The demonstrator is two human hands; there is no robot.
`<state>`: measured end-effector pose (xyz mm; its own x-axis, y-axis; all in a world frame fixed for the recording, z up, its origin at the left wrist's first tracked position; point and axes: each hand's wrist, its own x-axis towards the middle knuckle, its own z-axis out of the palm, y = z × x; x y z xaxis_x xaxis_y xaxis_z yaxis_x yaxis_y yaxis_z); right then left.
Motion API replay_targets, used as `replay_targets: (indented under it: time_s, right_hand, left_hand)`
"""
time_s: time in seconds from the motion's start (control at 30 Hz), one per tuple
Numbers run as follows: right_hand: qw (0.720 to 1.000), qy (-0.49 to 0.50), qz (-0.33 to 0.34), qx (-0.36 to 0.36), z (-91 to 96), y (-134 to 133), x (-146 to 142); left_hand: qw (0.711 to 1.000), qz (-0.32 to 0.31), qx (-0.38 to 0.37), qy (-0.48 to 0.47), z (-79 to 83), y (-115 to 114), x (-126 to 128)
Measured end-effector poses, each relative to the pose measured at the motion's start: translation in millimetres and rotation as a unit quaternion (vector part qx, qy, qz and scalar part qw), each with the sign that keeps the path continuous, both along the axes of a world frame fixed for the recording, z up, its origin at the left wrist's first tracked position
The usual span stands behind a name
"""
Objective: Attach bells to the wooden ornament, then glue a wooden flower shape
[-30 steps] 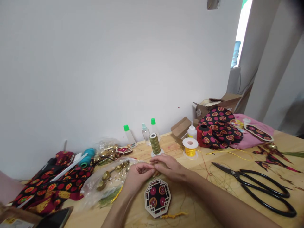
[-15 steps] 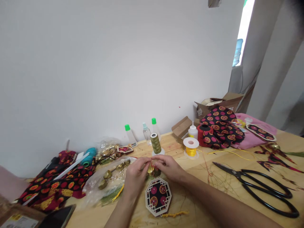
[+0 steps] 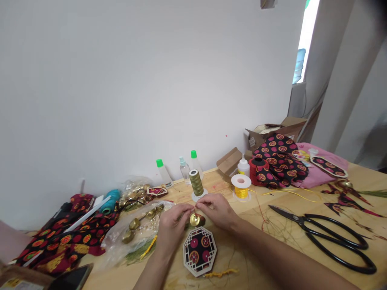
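Note:
My left hand (image 3: pixel 174 222) and my right hand (image 3: pixel 218 211) meet at the fingertips, both pinched on a thin reddish thread (image 3: pixel 194 210) that is hard to make out. Just below the fingers is a round gold bell (image 3: pixel 194 220), with something dark red beside it, partly hidden by my right hand. Under the bell lies an octagonal pendant (image 3: pixel 200 251) with a pale lattice frame over black fabric with pink and orange circles. A twisted yellow cord (image 3: pixel 222 273) runs out from its lower edge across the wooden table.
Black-handled scissors (image 3: pixel 323 233) lie right, blades toward my right arm. Ahead stand an olive thread cone (image 3: pixel 196 183), a yellow cord spool (image 3: pixel 241 188) and bottles (image 3: pixel 163 173). A plastic bag of bells (image 3: pixel 136 225) and patterned fabric (image 3: pixel 69 241) lie left; loose threads (image 3: pixel 281 229) lie right.
My fingertips stay pinched together, with the right hand slightly higher. The gold bell now shows more fully below them. The whole view has shifted slightly.

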<state>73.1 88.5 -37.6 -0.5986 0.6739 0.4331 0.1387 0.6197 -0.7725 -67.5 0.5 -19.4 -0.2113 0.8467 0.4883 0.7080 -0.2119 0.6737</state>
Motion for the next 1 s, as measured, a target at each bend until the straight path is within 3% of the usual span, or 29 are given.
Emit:
replay_targets:
  time_s: [0.07, 0.17, 0.27, 0.43, 0.53, 0.63, 0.8, 0.93, 1.0]
  right_hand:
    - [1.000, -0.003, -0.021, 0.013, 4.3, 2.8, 3.6]
    - [0.992, 0.051, -0.032, -0.112, 7.5, 8.7, 7.6]
    - [0.960, 0.113, -0.035, -0.253, 7.6, 15.6, 9.5]
    - [0.920, 0.144, -0.024, -0.363, 3.0, 19.7, 9.1]
    - [0.907, 0.160, -0.018, -0.390, 0.7, 18.1, 8.3]
    - [0.911, 0.167, -0.015, -0.376, 4.0, 17.3, 8.5]
    - [0.945, 0.161, 0.002, -0.284, 18.7, 13.2, 10.2]
    - [0.990, 0.094, 0.002, -0.107, 21.6, -0.2, 6.1]
    - [0.998, 0.051, 0.004, -0.039, 22.3, -7.2, 1.6]
  left_hand:
    - [1.000, 0.008, -0.007, -0.014, -3.5, -0.7, -4.1]
    - [0.999, 0.018, -0.017, -0.038, -7.7, -2.1, -10.4]
    - [0.998, 0.013, -0.025, -0.054, -8.0, -3.2, -13.1]
    - [0.997, -0.020, -0.045, -0.056, -5.7, -3.1, -10.2]
    - [0.996, -0.030, -0.055, -0.058, -4.8, -2.9, -8.2]
    - [0.996, -0.029, -0.058, -0.063, -3.1, -2.7, -7.3]
    - [0.995, -0.019, -0.052, -0.087, -2.3, 1.4, -4.7]
    - [0.983, -0.048, -0.078, -0.158, -7.8, 6.1, 1.2]
    - [0.980, -0.048, -0.095, -0.170, -11.7, 7.0, 3.1]
